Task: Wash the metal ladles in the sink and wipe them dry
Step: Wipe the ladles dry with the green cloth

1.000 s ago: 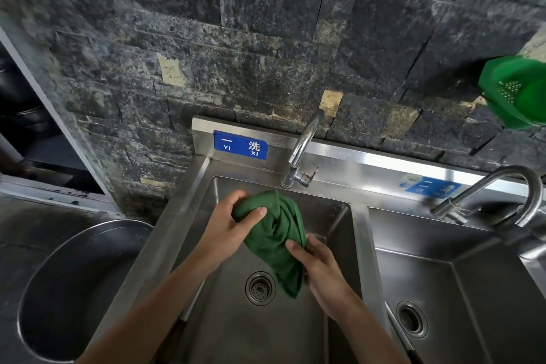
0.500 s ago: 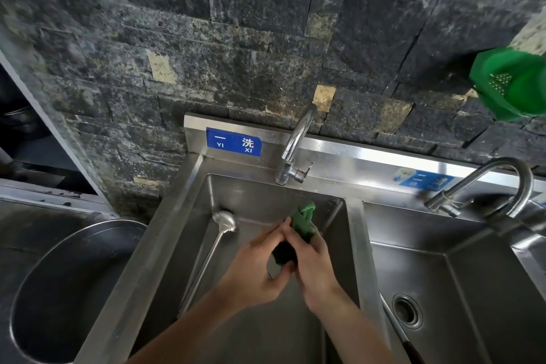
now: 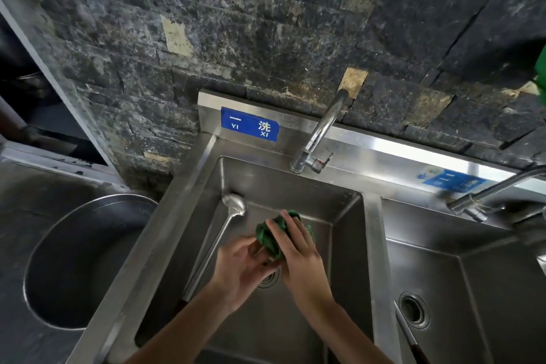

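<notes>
Right hand (image 3: 298, 257): fingers curled over the top of a bunched green cloth (image 3: 270, 238), clamping it. Left hand (image 3: 240, 270): fingers bent up under the cloth from 7 o'clock, pinching its lower folds; thumb position not clear. Opposed two-handed hold over the drain (image 3: 268, 278) reads as wringing or balling the cloth, so that drips fall into the basin; judgement only. One ladle (image 3: 220, 238) lies in the left basin at 9 to 10 o'clock of the hands, bowl toward the back wall, handle running down toward 7 o'clock along the left wall, apart from both hands. No water seen running from the tap (image 3: 317, 139). A second handle (image 3: 409, 337), dark-tipped, lies at 4 o'clock by the divider between the basins; its head is out of view. Open room: basin floor around the drain and toward 12 o'clock. Tight edges: left wall beside the ladle, divider rim (image 3: 375, 245) near the right wrist. Large round pot (image 3: 79, 263) sits well left at 9 o'clock.
</notes>
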The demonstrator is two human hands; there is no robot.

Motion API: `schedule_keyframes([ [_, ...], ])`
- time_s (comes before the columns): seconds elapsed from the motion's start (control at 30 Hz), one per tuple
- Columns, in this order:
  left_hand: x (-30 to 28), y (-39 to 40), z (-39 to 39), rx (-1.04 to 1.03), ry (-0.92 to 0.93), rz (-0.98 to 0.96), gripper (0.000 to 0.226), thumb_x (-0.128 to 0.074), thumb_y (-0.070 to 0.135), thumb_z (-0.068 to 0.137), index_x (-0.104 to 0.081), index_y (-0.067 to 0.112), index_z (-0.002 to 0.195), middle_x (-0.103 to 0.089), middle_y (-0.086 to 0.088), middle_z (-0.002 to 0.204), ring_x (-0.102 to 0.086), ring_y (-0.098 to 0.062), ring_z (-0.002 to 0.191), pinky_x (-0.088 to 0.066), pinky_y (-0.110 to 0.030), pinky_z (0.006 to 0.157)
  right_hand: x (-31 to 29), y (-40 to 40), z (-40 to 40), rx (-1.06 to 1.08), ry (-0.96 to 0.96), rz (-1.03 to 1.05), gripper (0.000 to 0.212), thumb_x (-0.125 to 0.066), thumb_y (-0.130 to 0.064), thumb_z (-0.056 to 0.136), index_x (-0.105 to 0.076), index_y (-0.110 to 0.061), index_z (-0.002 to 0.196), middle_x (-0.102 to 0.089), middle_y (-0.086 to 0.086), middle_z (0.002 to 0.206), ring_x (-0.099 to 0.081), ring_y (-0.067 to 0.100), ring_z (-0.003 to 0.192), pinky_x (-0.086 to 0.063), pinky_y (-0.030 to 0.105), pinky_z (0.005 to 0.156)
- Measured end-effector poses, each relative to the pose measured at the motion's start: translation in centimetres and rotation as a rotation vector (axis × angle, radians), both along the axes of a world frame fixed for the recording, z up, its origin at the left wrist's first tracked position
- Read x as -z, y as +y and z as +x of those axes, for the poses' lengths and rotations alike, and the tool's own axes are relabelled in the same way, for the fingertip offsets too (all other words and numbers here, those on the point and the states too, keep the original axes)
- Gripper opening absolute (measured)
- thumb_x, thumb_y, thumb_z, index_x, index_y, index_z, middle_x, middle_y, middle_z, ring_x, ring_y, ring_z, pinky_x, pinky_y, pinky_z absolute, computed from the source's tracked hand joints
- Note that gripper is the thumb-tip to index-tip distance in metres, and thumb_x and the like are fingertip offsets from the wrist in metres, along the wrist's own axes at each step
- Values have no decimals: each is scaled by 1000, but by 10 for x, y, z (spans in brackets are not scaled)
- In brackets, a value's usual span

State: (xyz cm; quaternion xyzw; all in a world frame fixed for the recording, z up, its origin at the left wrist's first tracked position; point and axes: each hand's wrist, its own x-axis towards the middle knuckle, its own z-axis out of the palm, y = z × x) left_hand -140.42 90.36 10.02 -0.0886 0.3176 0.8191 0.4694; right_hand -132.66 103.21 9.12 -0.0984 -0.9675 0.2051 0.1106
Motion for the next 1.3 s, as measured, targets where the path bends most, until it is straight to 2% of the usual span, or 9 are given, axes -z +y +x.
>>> schedule_keyframes([
  [0.13, 30, -10, -14, 102, 66, -347, 36, -46, 24, 100, -67, 5, 121, -71, -17, 122, -68, -29, 114, -49, -56, 104, 37, -7, -9, -62, -163, 48, 106, -87, 1, 66, -32, -29, 152, -42, 11, 157, -46, 38, 140, -44, 57, 110],
  [0.27, 67, -23, -28, 117, 126, -725, 23, -46, 20, 103, -68, 13, 106, -72, -10, 111, -69, -22, 103, -57, -49, 93, 82, -22, -22, -141, -324, -17, 100, -75, 8, 76, -28, -30, 157, -28, 8, 164, -31, 34, 150, -29, 44, 120],
  [0.37, 90, -45, -34, 139, 185, -858, 23, -43, 11, 101, -66, 11, 105, -67, -11, 106, -62, -24, 105, -52, -44, 90, 110, -45, -33, -161, -375, -72, 96, -70, 11, 81, -28, -29, 158, -28, 11, 164, -29, 33, 151, -40, 47, 117],
  [0.53, 142, -98, -37, 356, 649, -1171, 29, -44, 1, 93, -70, 12, 96, -69, 1, 84, -63, -5, 72, -48, -17, 64, 168, -88, -49, -260, -374, -106, 86, -75, 13, 68, -52, -19, 144, -53, 20, 145, -53, 44, 132, -49, 58, 103],
  [0.6, 153, -110, -35, 469, 748, -1262, 29, -49, 0, 90, -65, 13, 111, -63, 2, 96, -62, -10, 88, -47, -14, 72, 183, -101, -56, -282, -364, -102, 82, -74, 12, 67, -54, -18, 141, -55, 19, 142, -55, 44, 130, -49, 60, 102],
  [0.7, 176, -119, -27, 687, 783, -1399, 68, -63, 10, 87, -34, 17, 148, -47, -5, 139, -43, -25, 134, -46, -36, 105, 195, -113, -63, -334, -409, -96, 90, -86, 8, 56, -59, -18, 138, -58, 20, 140, -59, 44, 125, -51, 57, 101],
  [0.77, 191, -119, -21, 766, 756, -1476, 82, -68, 17, 87, -21, 17, 154, -43, -6, 146, -43, -27, 137, -49, -38, 104, 199, -117, -65, -349, -444, -89, 93, -90, 5, 51, -61, -19, 137, -59, 18, 140, -60, 43, 125, -53, 54, 98],
  [1.03, 210, -128, -30, 862, 700, -1544, 25, -58, 21, 94, -60, 10, 116, -64, -10, 113, -64, -27, 109, -55, -36, 91, 208, -110, -68, -347, -403, -89, 98, -90, 6, 56, -50, -23, 140, -58, 18, 141, -60, 43, 125, -54, 55, 96],
  [1.3, 202, -117, -15, 653, 729, -1404, 24, -60, 13, 88, -61, 7, 111, -66, -7, 102, -67, -22, 99, -48, -24, 74, 206, -101, -52, -336, -345, -95, 95, -85, 12, 61, -47, -23, 141, -54, 20, 146, -55, 44, 131, -51, 59, 100],
])
